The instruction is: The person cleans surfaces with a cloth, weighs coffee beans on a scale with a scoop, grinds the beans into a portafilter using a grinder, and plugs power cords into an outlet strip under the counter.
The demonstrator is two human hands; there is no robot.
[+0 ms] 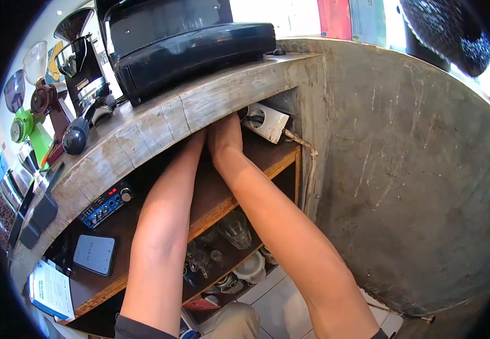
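Both forearms reach in under the edge of the concrete counter (160, 127), above a brown wooden shelf (211, 189). Of my right hand (227, 134) only the back and wrist show; its fingers are hidden under the counter. My left forearm (168, 198) runs in beside it, and the left hand itself is out of sight behind the counter edge. Nearest to my right hand is a white power socket (273, 125) with a black plug (254, 119) in it. Whatever either hand holds or touches cannot be seen.
A blue-fronted amplifier (106, 206), a phone (94, 254) and a booklet (53, 288) lie on the shelf at left. Glasses (235, 230) stand below. A black machine (194, 51) and coffee grinders (35, 121) sit on the counter. A concrete wall (408, 164) curves at right.
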